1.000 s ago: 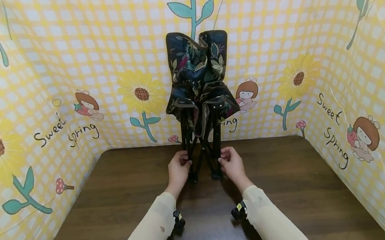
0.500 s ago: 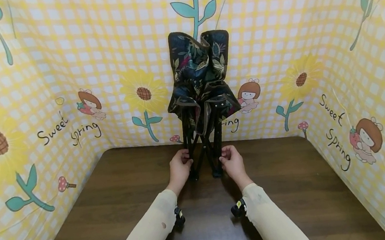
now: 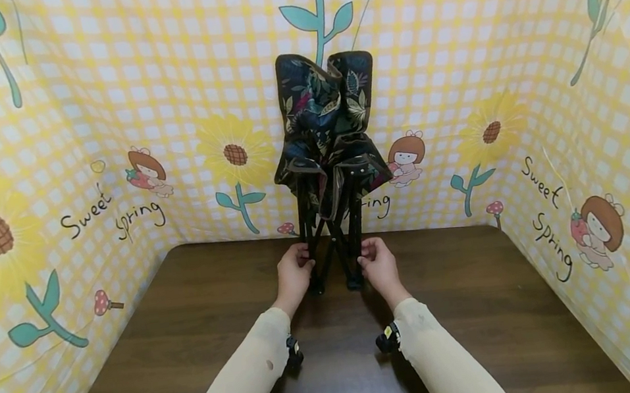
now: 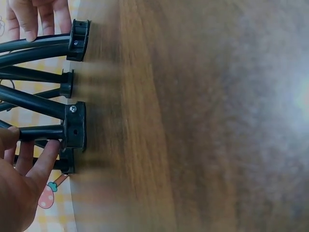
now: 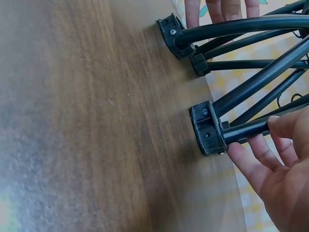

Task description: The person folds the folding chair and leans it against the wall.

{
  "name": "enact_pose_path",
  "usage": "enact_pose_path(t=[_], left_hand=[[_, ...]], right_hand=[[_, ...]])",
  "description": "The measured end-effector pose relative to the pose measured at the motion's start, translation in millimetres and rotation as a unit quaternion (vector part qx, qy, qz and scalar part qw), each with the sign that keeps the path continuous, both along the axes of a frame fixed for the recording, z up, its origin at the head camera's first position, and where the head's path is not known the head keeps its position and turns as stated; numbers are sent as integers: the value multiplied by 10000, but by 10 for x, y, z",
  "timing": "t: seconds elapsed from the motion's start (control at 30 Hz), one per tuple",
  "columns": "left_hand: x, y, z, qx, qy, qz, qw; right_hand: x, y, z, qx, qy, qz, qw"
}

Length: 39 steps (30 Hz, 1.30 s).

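A folded camping chair (image 3: 318,106) with dark floral fabric and crossed black tube legs stands upright at the back of the table. My left hand (image 3: 294,275) pinches its left front leg low down, thumb on the near side. On the opposite side my right hand (image 3: 381,267) grips the right front leg in the same way. In the left wrist view, a black plastic foot (image 4: 75,125) with a screw sits just past my fingertips. The right wrist view shows another foot (image 5: 207,128) at the table surface, close to my right fingers.
The brown wooden table (image 3: 339,379) has its back edge close behind the chair legs. A yellow checked cloth (image 3: 173,75) printed with flowers hangs at the back and both sides.
The view shifts slightly. Both hands stay at the front legs, and the chair remains folded and upright.
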State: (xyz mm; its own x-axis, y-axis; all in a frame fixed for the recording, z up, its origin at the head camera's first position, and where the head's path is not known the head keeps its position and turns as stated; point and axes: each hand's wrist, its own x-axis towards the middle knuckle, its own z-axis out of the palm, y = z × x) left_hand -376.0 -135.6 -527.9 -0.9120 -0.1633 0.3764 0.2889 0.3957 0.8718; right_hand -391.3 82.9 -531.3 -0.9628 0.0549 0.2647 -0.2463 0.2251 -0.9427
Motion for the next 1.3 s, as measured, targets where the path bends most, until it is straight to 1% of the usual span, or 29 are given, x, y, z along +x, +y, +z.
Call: enact_pose_path(t=[0.3, 0.6, 0.77, 1.0, 1.1, 1.3], left_hand=[[-48, -20, 11, 45, -19, -50, 10000], [-81, -26, 33, -97, -35, 84, 9999], [-115, -17, 27, -171, -85, 120, 9997], [-169, -31, 28, -214, -44, 32, 9998], [-176, -39, 38, -215, -12, 1, 9998], [-182, -39, 36, -225, -133, -17, 9997]], right_hand=[[-24, -6, 25, 22, -95, 8, 10000], [-63, -40, 26, 82, 49, -75, 9999], [-82, -32, 26, 98, -44, -126, 9999], [-94, -38, 50, 44, -299, -75, 9995], [-100, -45, 54, -17, -283, -67, 9996], [-115, -62, 28, 98, -173, -213, 9996]])
